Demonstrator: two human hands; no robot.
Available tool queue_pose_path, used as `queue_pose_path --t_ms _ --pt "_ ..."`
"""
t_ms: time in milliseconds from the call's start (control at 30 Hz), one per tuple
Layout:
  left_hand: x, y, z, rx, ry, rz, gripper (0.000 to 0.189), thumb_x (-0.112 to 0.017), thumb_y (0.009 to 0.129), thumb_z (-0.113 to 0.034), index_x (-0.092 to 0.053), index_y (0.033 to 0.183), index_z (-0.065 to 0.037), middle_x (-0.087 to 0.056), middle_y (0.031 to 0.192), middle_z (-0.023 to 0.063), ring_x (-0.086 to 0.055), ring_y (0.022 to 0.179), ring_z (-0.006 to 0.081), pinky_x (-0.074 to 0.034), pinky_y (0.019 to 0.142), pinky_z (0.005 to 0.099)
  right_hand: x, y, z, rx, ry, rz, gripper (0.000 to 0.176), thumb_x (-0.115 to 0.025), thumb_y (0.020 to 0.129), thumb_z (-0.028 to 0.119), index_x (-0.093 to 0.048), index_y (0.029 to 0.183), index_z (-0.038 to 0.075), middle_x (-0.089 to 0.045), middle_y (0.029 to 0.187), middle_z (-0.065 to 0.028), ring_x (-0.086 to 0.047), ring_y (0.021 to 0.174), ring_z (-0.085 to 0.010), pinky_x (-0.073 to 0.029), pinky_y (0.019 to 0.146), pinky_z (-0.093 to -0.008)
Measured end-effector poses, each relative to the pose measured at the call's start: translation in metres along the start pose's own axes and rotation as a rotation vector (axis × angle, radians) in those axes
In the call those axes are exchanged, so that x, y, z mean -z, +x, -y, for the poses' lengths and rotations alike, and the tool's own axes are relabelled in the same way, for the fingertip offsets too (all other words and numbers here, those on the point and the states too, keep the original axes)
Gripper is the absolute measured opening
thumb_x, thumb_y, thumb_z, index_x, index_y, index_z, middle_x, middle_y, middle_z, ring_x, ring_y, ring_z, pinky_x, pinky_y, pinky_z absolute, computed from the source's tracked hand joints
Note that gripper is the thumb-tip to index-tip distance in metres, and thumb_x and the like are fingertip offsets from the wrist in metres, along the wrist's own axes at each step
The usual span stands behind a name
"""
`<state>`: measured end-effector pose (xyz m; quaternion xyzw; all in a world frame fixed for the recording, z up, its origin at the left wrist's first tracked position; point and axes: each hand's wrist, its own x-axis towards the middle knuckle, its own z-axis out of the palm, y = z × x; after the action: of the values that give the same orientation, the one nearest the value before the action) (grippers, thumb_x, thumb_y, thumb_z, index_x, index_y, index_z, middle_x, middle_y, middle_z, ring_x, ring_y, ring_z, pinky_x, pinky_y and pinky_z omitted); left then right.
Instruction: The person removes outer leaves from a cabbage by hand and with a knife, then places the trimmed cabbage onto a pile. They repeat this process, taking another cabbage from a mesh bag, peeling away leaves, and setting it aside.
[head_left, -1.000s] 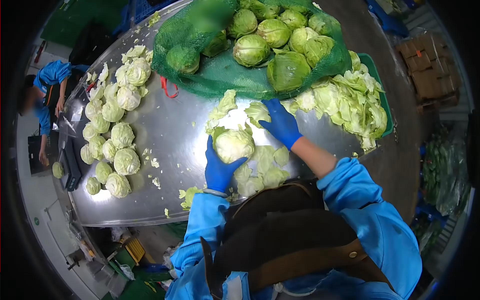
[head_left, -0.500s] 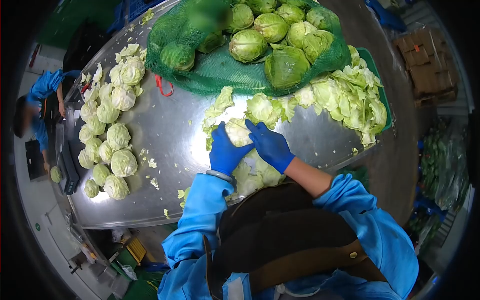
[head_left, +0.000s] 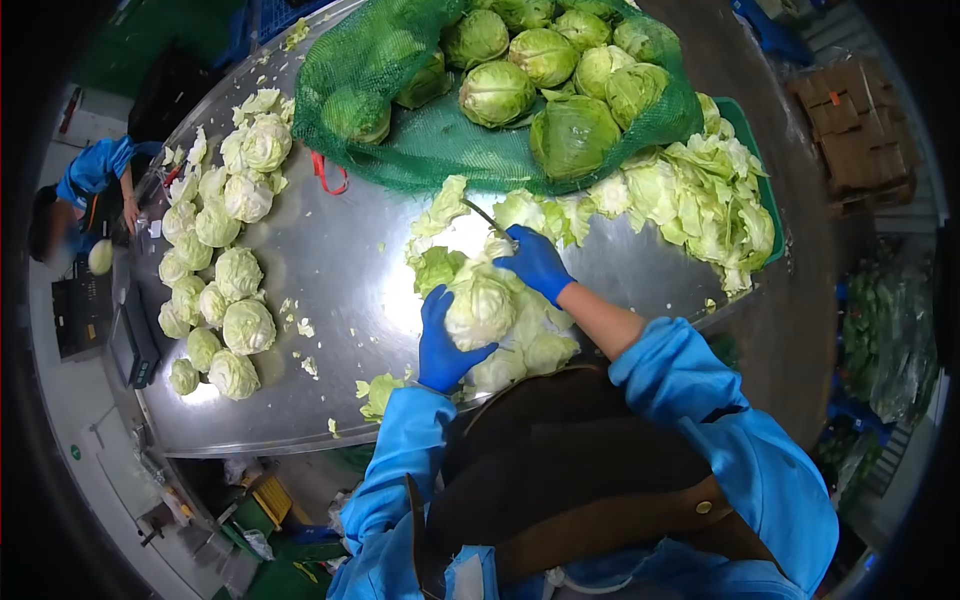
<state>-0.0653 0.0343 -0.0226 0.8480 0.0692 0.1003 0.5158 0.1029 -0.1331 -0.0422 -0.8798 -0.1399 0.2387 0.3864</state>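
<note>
A blue-gloved left hand [head_left: 443, 348] grips a pale cabbage head [head_left: 481, 305] over a steel table [head_left: 330, 260]. The gloved right hand [head_left: 535, 263] clasps a knife [head_left: 487, 217] just beyond it.

Blue gloves [head_left: 440, 350], blue sleeves [head_left: 690, 385], perhaps a brown apron [head_left: 560, 450].

Left hand [head_left: 441, 345] cupped, fingers spread; right hand [head_left: 536, 263] fisted, arm bent.
</note>
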Motion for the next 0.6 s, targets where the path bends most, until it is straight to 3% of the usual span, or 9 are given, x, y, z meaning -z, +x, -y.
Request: queue_pose_path --t_ms 33,133,233,267,333,367,533,600 --pt "0.001 -0.003 0.001 0.037 -0.059 -0.023 0.105 -0.093 0.054 -0.024 -0.034 0.139 -0.005 -0.039 0.137 0.0188 -0.041 0.128 0.0351 -0.036 0.108 0.0446 -0.024 0.012 -0.036 0.022 0.013 -0.149 0.046 -0.077 0.075 0.023 -0.058 0.113 0.004 -0.064 0.104 -0.0179 -0.062 0.097 -0.0349 -0.05 0.085 -0.0408" --pt "-0.008 -0.004 -0.001 0.211 -0.203 -0.165 0.109 -0.093 0.055 -0.02 -0.029 0.141 -0.004 -0.039 0.137 0.0159 -0.04 0.127 0.03 -0.034 0.11 0.0419 -0.004 0.014 -0.022 0.041 0.082 -0.253 0.051 -0.076 0.077 0.026 -0.057 0.119 0.005 -0.064 0.111 -0.0162 -0.065 0.094 -0.034 -0.051 0.084 -0.0409" --pt "-0.024 0.005 -0.012 0.281 -0.22 -0.306 0.108 -0.092 0.058 -0.018 -0.025 0.142 -0.001 -0.037 0.136 0.0169 -0.039 0.127 0.029 -0.035 0.109 0.0405 0.032 -0.033 0.052 0.025 0.104 -0.12 0.064 -0.077 0.076 0.033 -0.053 0.128 0.003 -0.063 0.115 -0.0172 -0.065 0.093 -0.0315 -0.051 0.085 -0.0387" --pt "-0.03 0.007 -0.013 0.285 -0.225 -0.322 0.108 -0.092 0.058 -0.017 -0.025 0.142 -0.001 -0.037 0.136 0.017 -0.039 0.128 0.029 -0.035 0.109 0.0405 0.022 -0.04 0.046 0.036 0.065 -0.026 0.071 -0.076 0.076 0.042 -0.051 0.13 0.003 -0.064 0.116 -0.0173 -0.065 0.096 -0.0313 -0.05 0.086 -0.0392" --pt "-0.037 0.007 -0.012 0.299 -0.228 -0.349 0.108 -0.092 0.058 -0.017 -0.025 0.142 -0.001 -0.037 0.136 0.0172 -0.039 0.128 0.0289 -0.035 0.109 0.0403 0.01 -0.052 0.044 0.026 0.034 0.117 0.071 -0.075 0.075 0.04 -0.051 0.13 0.003 -0.064 0.116 -0.0192 -0.065 0.097 -0.0324 -0.05 0.086 -0.0403" --pt "-0.038 0.006 -0.007 0.272 -0.147 -0.35 0.109 -0.092 0.057 -0.012 -0.024 0.142 -0.005 -0.038 0.136 0.016 -0.041 0.127 0.0285 -0.036 0.108 0.0402 0.009 -0.052 0.042 0.019 0.038 0.104 0.069 -0.074 0.074 0.037 -0.052 0.13 0.003 -0.065 0.113 -0.0199 -0.065 0.097 -0.0328 -0.05 0.085 -0.0401" --pt "-0.028 0.005 -0.025 0.351 -0.286 -0.355 0.108 -0.092 0.059 -0.016 -0.025 0.142 -0.001 -0.037 0.136 0.0174 -0.04 0.128 0.029 -0.036 0.108 0.0397 -0.012 -0.044 0.0 0.131 0.06 0.025 0.056 -0.069 0.074 0.021 -0.055 0.125 0.002 -0.066 0.102 -0.0218 -0.065 0.093 -0.0337 -0.051 0.081 -0.0386" --pt "-0.025 0.013 -0.028 0.353 -0.317 -0.346 0.108 -0.092 0.058 -0.016 -0.025 0.142 -0.001 -0.036 0.137 0.0174 -0.039 0.128 0.029 -0.036 0.108 0.0397 -0.009 -0.041 -0.01 0.05 0.107 0.04 0.047 -0.067 0.078 0.017 -0.056 0.122 0.002 -0.067 0.096 -0.0197 -0.066 0.088 -0.0331 -0.051 0.079 -0.038"
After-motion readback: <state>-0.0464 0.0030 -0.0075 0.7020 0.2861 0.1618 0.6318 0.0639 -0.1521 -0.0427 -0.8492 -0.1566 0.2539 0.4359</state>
